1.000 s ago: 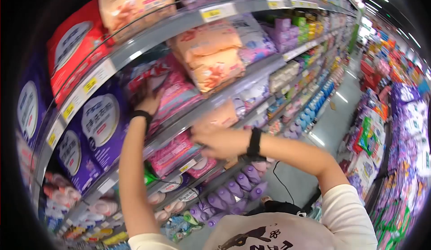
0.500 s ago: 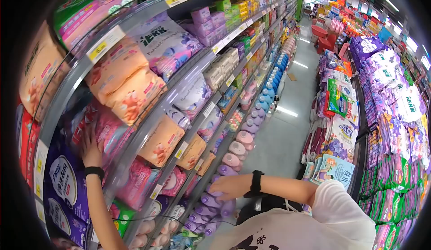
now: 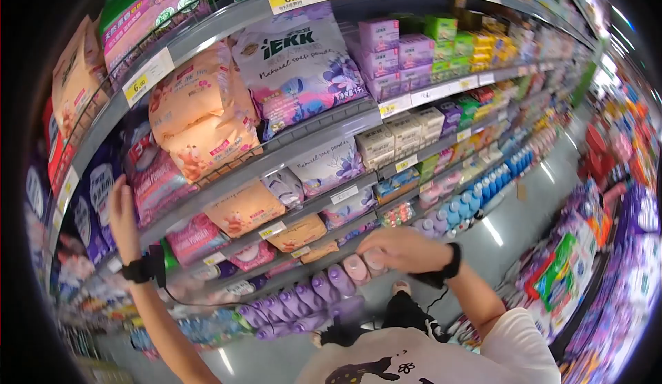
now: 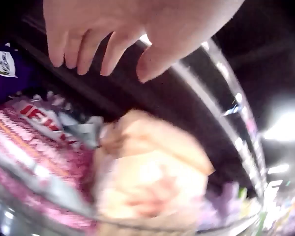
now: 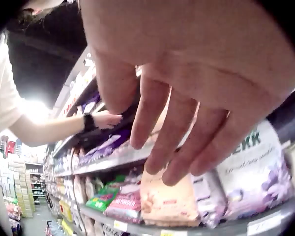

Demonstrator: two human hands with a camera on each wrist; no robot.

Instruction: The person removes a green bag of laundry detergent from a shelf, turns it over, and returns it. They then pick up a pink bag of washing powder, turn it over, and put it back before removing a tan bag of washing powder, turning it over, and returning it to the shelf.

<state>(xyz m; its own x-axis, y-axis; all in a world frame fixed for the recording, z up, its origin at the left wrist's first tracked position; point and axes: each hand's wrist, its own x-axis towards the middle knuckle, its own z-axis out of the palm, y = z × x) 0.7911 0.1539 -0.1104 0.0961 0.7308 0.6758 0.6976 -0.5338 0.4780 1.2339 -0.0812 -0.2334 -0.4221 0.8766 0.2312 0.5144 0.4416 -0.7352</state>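
Note:
My left hand is raised at the shelf front, beside a pink bag of washing powder and a purple bag. In the left wrist view, the left hand's fingers hang loosely with nothing in them, above a peach bag. My right hand hovers before the lower shelves, overlapping pink bottles in the head view. Its loosely bent fingers hold nothing in the right wrist view, where a peach bag stands behind them.
A white and purple soap powder bag sits beside the peach bags, behind a wire rail. Purple bottles line the lowest level. A cable runs from my left wrist. Across the aisle floor are stacked bags.
My left hand has drawn back from the pink bag towards the shelf edge. The right hand has lifted off the purple bottles and moved right. The head view has turned towards the shelves.

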